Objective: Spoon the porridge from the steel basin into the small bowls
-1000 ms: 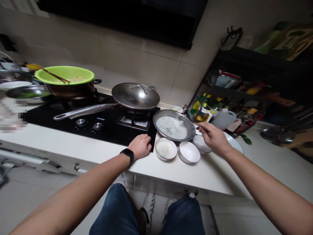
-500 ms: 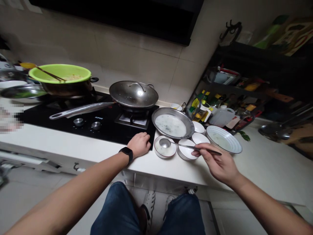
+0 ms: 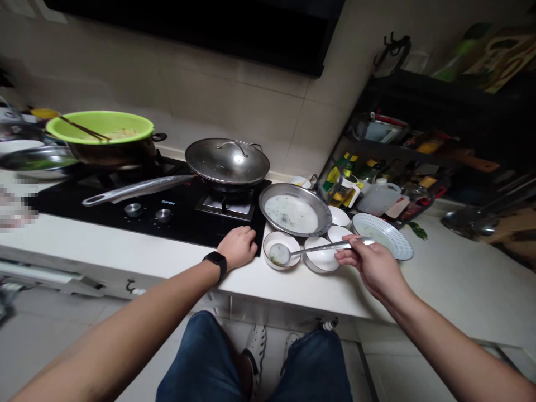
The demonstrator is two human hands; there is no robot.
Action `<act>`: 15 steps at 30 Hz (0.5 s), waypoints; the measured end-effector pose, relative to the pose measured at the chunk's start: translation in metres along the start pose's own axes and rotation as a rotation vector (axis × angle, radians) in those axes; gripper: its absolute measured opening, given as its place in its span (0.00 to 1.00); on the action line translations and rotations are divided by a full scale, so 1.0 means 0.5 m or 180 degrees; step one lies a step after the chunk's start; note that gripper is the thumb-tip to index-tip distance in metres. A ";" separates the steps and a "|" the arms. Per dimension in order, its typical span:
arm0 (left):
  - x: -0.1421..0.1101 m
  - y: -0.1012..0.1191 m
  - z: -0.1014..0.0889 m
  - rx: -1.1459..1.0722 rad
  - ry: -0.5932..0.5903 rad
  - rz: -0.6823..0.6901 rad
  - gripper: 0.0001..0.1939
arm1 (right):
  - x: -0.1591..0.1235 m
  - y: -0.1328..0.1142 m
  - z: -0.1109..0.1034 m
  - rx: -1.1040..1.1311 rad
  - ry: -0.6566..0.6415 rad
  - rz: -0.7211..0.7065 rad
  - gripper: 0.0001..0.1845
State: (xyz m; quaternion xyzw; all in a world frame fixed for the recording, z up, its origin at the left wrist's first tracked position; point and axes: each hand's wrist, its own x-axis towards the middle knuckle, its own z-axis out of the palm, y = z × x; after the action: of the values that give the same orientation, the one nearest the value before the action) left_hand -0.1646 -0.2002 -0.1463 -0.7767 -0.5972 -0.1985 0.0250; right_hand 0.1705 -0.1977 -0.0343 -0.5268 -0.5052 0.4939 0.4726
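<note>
My right hand (image 3: 368, 265) is closed around the handle of a metal ladle (image 3: 318, 247). The ladle's head sits inside a red-rimmed white bowl (image 3: 268, 240), among pale liquid with green bits. Next to that bowl stands a second white bowl (image 3: 320, 258), under the ladle's handle. Behind them is a wide metal basin (image 3: 268, 218) of milky soup with dark flecks. My left hand (image 3: 237, 247), fingers curled with nothing seen in them, rests on the counter edge by the stove's corner. A black watch is on that wrist.
A lidded wok (image 3: 228, 162) sits on the gas stove (image 3: 188, 223), its long handle (image 3: 134, 191) pointing left. Further left, a green basin (image 3: 142, 127) rests on a pot. To the right are a patterned plate (image 3: 402, 245), small white bowls and a rack of bottles (image 3: 379, 196).
My right hand has turned over the handle, and the ladle's head has gone from tipped above the red-rimmed bowl to upright down inside it. My left hand stays put.
</note>
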 end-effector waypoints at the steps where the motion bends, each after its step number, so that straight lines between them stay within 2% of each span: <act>1: 0.000 0.000 0.000 0.0002 -0.0007 -0.0005 0.07 | 0.001 -0.004 -0.003 0.0003 0.0006 -0.0016 0.13; 9: 0.000 0.001 -0.002 0.0005 -0.0014 -0.0004 0.07 | 0.055 -0.056 -0.047 -0.0041 0.0010 -0.0256 0.09; 15: 0.000 0.001 -0.001 0.0036 0.0007 0.0004 0.08 | 0.135 -0.101 -0.059 0.0182 0.0467 -0.0308 0.03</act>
State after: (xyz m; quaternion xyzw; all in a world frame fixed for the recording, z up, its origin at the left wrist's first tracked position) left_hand -0.1642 -0.2006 -0.1460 -0.7767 -0.5978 -0.1959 0.0302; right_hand 0.1969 -0.1282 0.0152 -0.5229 -0.4798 0.4448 0.5464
